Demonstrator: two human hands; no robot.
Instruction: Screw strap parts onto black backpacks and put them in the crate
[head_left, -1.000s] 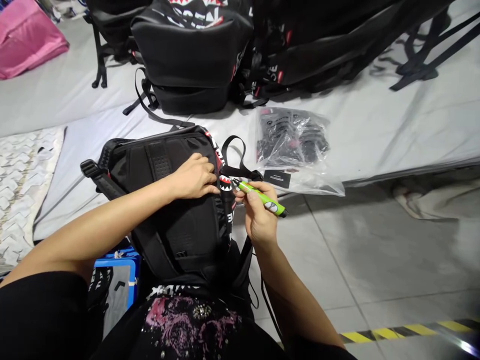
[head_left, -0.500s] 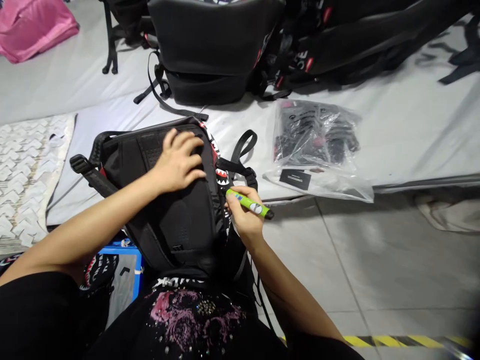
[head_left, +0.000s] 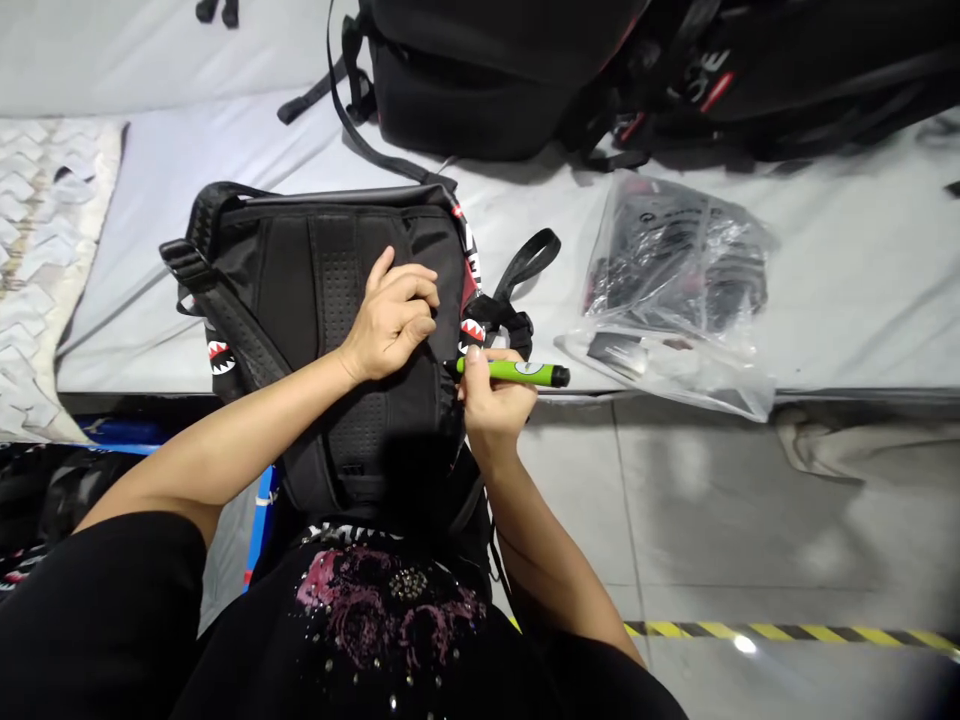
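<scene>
A black backpack (head_left: 286, 270) lies with its padded back panel up, across the table's front edge and against my body. On that panel rests my left hand (head_left: 394, 318), its fingers bent and somewhat apart, holding nothing. My right hand (head_left: 496, 400) grips a green marker (head_left: 517, 372) at the backpack's right side. The marker's dark tip points left, at the panel's right edge; its black end points right. Shark-mouth prints show on both sides of the backpack, and a looped strap (head_left: 534, 257) sticks out on the right.
More black backpacks (head_left: 480, 95) lie at the back of the white-covered table (head_left: 165, 210). A clear plastic bag (head_left: 679, 260) with dark contents lies to the right. At the left is a sheet with white pieces (head_left: 45, 250). Blue-framed crates (head_left: 259, 520) stand below.
The view has shifted. My left hand has curled its fingers somewhat and turned. The marker has swung to nearly level, and its dark tip now shows against the panel's edge.
</scene>
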